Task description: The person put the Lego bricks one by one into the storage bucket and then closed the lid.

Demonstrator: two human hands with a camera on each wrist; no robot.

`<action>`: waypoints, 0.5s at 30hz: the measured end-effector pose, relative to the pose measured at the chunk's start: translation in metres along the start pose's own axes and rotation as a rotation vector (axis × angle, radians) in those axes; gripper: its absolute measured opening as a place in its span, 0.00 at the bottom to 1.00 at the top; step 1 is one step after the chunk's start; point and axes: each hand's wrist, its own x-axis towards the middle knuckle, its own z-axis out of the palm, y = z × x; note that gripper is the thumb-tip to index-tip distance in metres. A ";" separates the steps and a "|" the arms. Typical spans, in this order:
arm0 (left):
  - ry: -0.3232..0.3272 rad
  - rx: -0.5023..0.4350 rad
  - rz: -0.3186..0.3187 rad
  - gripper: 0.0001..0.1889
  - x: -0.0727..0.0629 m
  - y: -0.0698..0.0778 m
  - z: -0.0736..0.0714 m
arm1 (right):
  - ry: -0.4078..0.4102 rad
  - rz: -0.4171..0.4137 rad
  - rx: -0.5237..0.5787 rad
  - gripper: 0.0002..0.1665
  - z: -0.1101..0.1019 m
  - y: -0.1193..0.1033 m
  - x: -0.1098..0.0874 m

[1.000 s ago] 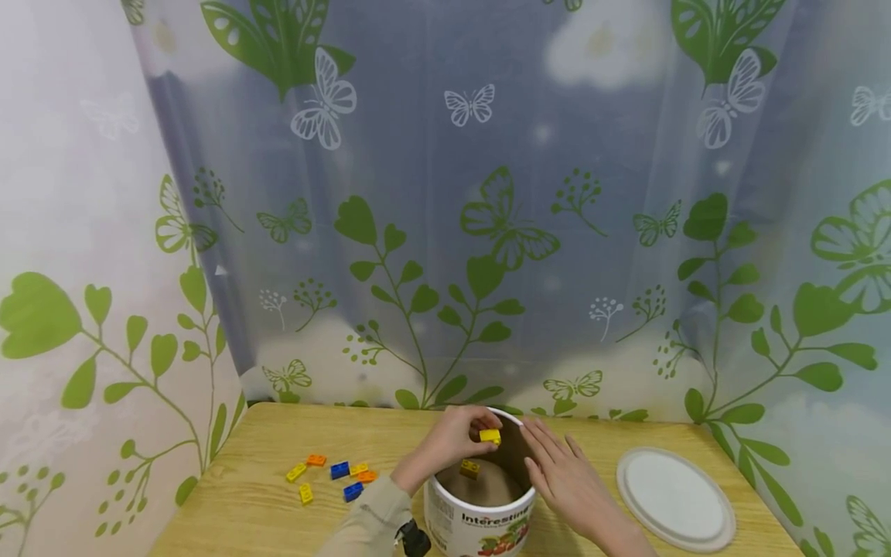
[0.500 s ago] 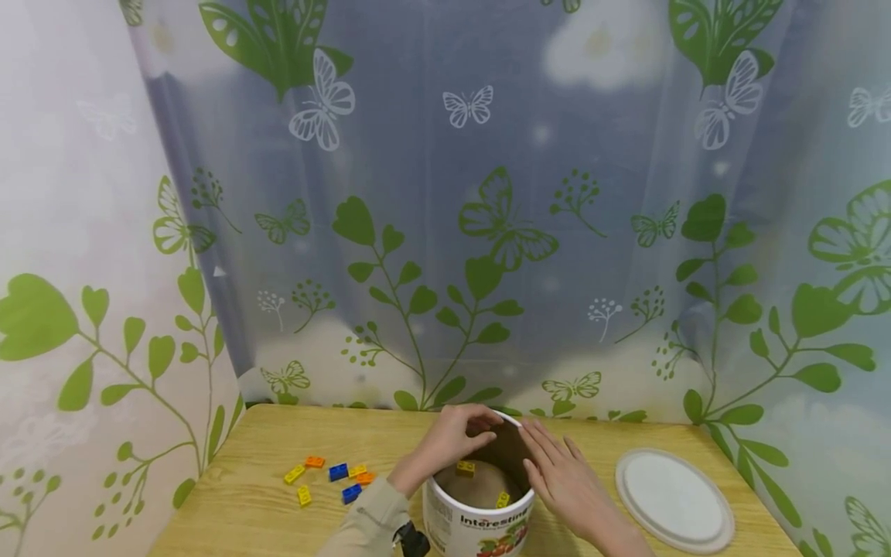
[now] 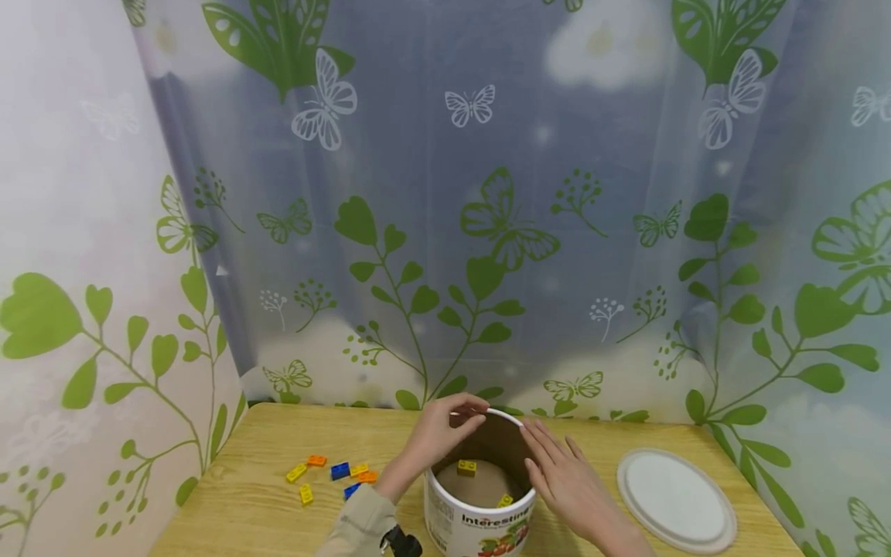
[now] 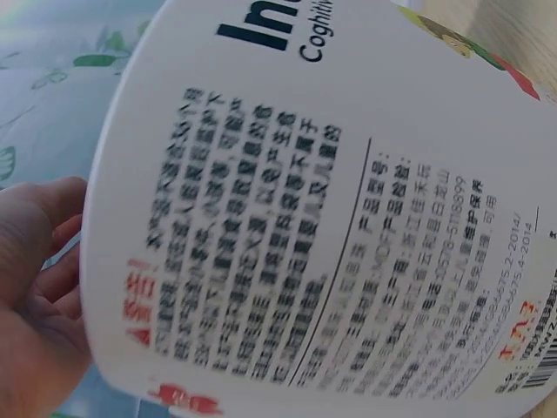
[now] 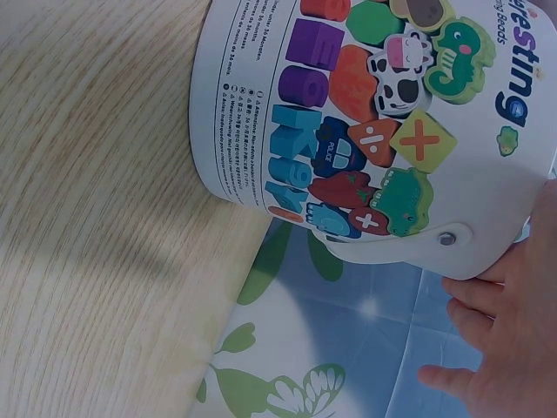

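Left hand [image 3: 445, 433]: above the left side of the bucket mouth, thumb and fingers parted, no object visible between them. Right hand [image 3: 567, 483]: fingers straight, laid against the right side of the rim, apparently steadying it.

The white cylindrical bucket with a printed label [image 3: 448, 522] stands upright and uncovered between the hands. Two yellow studded plastic bricks [image 3: 466, 468] lie apart on its floor.

Step in hand, as judged: loading bricks into the bucket, with one release apparently complete. The next move calls for the left hand to clear the rim and pinch a loose brick.

Seven bricks lie left of the bucket on the light wooden table [image 3: 230, 503]: three yellow, two orange [image 3: 316, 460], two blue [image 3: 339, 470]. The beige sleeve [image 3: 358, 522] and forearm partly obstruct the nearer blue brick. The round white lid [image 3: 675, 499] lies flat at right, outside the working path.
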 end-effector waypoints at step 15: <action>0.119 -0.039 -0.098 0.12 -0.025 -0.012 -0.048 | 0.037 -0.021 -0.004 0.30 0.001 0.001 -0.002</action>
